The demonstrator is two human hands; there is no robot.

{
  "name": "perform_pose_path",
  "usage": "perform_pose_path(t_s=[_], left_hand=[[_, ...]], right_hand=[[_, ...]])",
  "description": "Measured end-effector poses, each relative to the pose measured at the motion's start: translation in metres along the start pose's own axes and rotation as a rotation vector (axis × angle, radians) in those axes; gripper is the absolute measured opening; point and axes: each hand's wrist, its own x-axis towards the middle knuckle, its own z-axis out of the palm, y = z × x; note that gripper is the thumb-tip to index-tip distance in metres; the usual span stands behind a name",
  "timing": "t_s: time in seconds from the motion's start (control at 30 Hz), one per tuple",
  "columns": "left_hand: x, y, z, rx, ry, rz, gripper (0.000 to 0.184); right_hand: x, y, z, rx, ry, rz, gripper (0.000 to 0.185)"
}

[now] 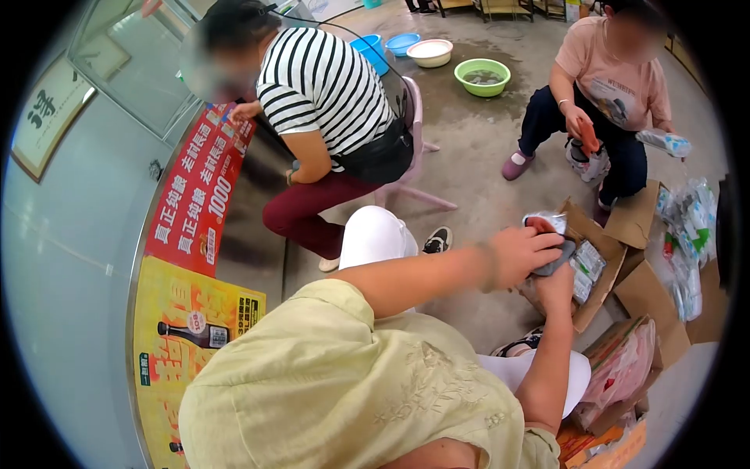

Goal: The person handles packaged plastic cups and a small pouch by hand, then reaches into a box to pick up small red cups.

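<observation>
Both of my hands meet around a small grey item (556,259) at the right of the middle, beside an open cardboard box. My left hand (525,256) reaches across from the left with its fingers bent over the item's top. Beneath it, my right hand (553,283) holds the item from below, its fingers partly hidden. A packet with red and white on it (547,223) shows just above my left fingers; whether I hold it I cannot tell. Silvery wrapped packs (587,262) lie in the cardboard box (613,248) next to my hands.
A person in a striped shirt (324,86) sits on a pink chair at the left. Another person (605,78) at the upper right holds a red item and a plastic pack. Basins (483,76) stand behind. Clear bags (687,234) and a box with pink plastic (625,367) are at the right.
</observation>
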Motion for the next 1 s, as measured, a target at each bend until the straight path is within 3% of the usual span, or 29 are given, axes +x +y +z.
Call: perform_pose_path(t_s=[0.07,0.2,0.23,0.3,0.37,0.4,0.43,0.53,0.57,0.67,0.77,0.8,0.83,0.87,0.9,0.97,1.0], left_hand=[[-0.016,-0.009,0.015,0.003,0.02,-0.037,0.047],[-0.026,-0.031,0.009,0.155,-0.015,0.016,0.052],[-0.025,-0.035,0.004,0.197,0.0,-0.018,0.048],[-0.024,-0.051,-0.005,0.206,-0.021,-0.19,0.044],[-0.02,-0.065,-0.023,0.254,-0.24,-0.55,0.04],[-0.024,-0.077,-0.03,0.225,-0.27,-0.632,0.033],[-0.031,-0.096,-0.029,0.072,-0.156,-0.805,0.032],[-0.057,-0.132,-0.042,-0.002,0.056,-0.869,0.04],[-0.055,-0.13,-0.052,-0.417,0.121,-0.9,0.039],[-0.044,-0.11,-0.065,-0.812,0.345,-0.95,0.035],[-0.015,-0.075,-0.069,-0.514,0.304,-0.851,0.032],[-0.001,-0.042,-0.078,-0.345,0.306,-0.614,0.032],[0.003,-0.04,-0.066,-0.312,0.307,-0.492,0.037],[0.008,-0.039,-0.055,-0.253,0.311,-0.225,0.043],[0.009,-0.03,-0.05,-0.216,0.306,-0.117,0.048],[0.004,-0.017,-0.04,-0.076,0.098,-0.184,0.06],[0.0,-0.02,-0.036,-0.061,0.105,-0.169,0.06]], right_hand=[[-0.006,-0.01,-0.007,-0.341,-0.176,0.154,0.049],[-0.01,0.003,0.004,-0.291,-0.184,0.12,0.045],[-0.007,-0.004,0.002,-0.317,-0.279,0.193,0.043],[-0.004,-0.006,0.004,-0.278,-0.291,0.116,0.045],[-0.006,-0.001,0.003,-0.121,-0.25,0.001,0.05],[-0.005,0.003,0.003,-0.006,-0.19,-0.032,0.053],[-0.004,0.006,-0.002,0.097,-0.161,-0.009,0.055],[0.004,0.002,-0.018,0.452,-0.109,0.181,0.055],[-0.002,0.004,-0.021,0.447,-0.091,0.199,0.055],[0.011,0.003,-0.022,0.544,0.004,0.206,0.054],[0.008,0.008,-0.015,0.194,0.055,0.145,0.049],[0.009,0.01,-0.012,0.129,0.022,0.119,0.048],[0.009,0.014,-0.004,0.148,-0.005,0.039,0.048],[0.008,0.008,-0.002,0.186,-0.08,0.053,0.049],[0.006,0.004,0.004,0.314,-0.097,0.082,0.049],[-0.001,0.01,0.008,0.436,-0.112,0.106,0.05],[-0.001,0.019,0.007,0.357,-0.148,0.137,0.051]])
